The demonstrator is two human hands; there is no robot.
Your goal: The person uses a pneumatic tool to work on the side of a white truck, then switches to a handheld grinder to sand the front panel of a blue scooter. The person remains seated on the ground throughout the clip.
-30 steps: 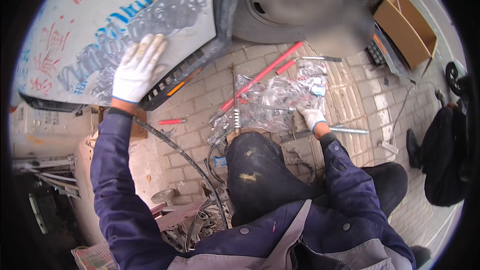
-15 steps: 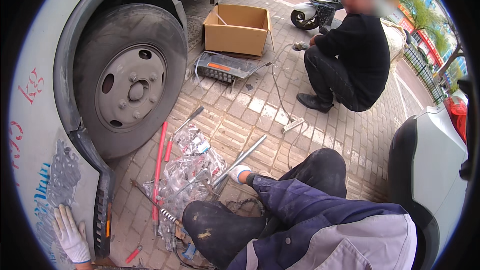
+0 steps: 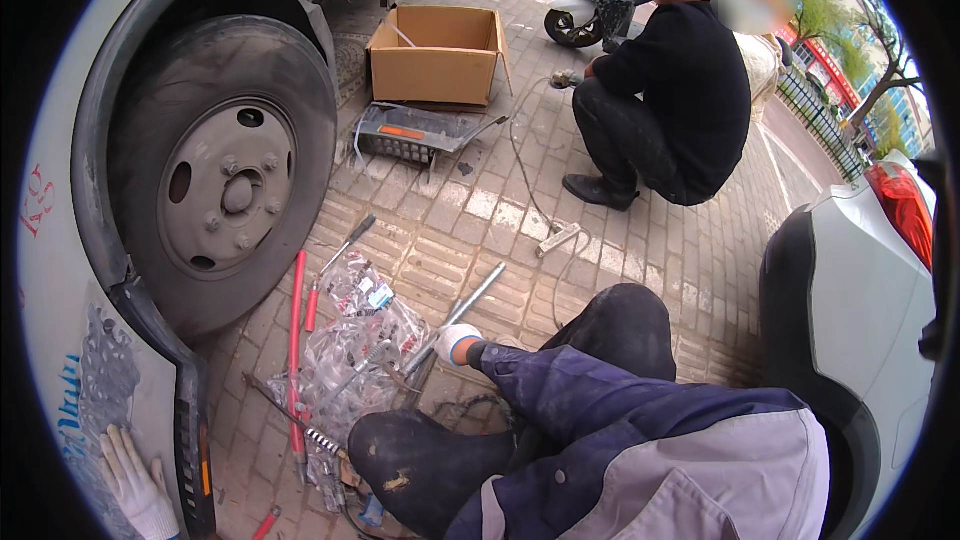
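Note:
My left hand (image 3: 133,482) lies open against the painted vehicle panel (image 3: 150,370), fingers extended beside a smeared grey patch. My right hand (image 3: 452,344), mostly gloved in white, is closed on a metal bar (image 3: 481,288) at the right edge of crumpled plastic bags (image 3: 345,345). Red bars (image 3: 298,320) and a black-handled tool (image 3: 355,238) lie around the bags. A rod with a striped section (image 3: 322,440) runs toward my bent knee.
A large truck wheel (image 3: 237,195) is at left. Behind are an open cardboard box (image 3: 430,80) and a detached trim part (image 3: 398,145). Another person (image 3: 690,110) squats beside a cable (image 3: 540,210), near a scooter (image 3: 572,18). A white vehicle (image 3: 860,310) stands close at right.
The view has swung up and right since the first frame, bringing the squatting person, scooter and white vehicle into view. My left hand stays on the panel, my right hand beside the bags.

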